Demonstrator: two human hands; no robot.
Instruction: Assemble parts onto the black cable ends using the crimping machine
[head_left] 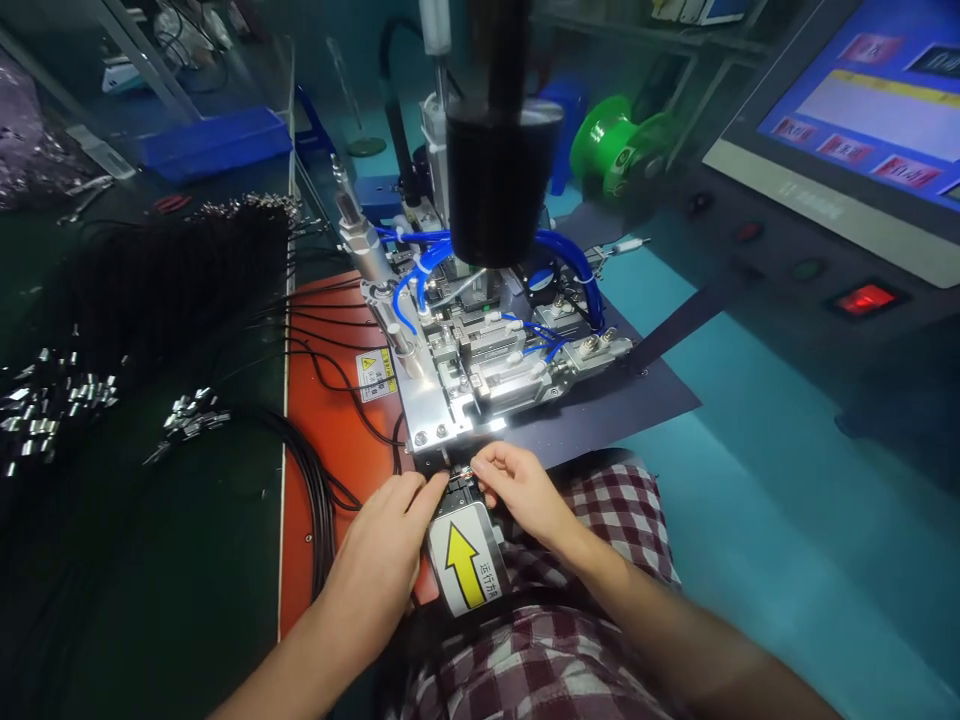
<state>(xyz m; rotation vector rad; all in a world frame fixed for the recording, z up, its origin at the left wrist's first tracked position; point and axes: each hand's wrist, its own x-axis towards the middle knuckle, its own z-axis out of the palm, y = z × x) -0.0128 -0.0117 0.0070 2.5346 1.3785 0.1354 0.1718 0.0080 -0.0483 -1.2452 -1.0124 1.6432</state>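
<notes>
My left hand [391, 535] is at the near end of a bench-top machine [495, 350], its thumb and fingers pressed together at a small dark fixture [456, 492]. What they grip is hidden. From the other side my right hand [525, 492] pinches what look like thin, light-coloured wire ends [466, 471] over that fixture. The fingertips of both hands nearly meet there. Just below them is a white plate [484, 530] with a yellow arrow. Black cables [319, 490] run past the left side of my left hand, over an orange base [300, 590].
Many black cables with metal connectors [60, 400] are heaped on the dark table at left. A black cylindrical lamp-like part [502, 180] hangs above the machine. At right stands a control panel [840, 210] with a lit red switch [866, 299]. A green spool [615, 150] sits behind.
</notes>
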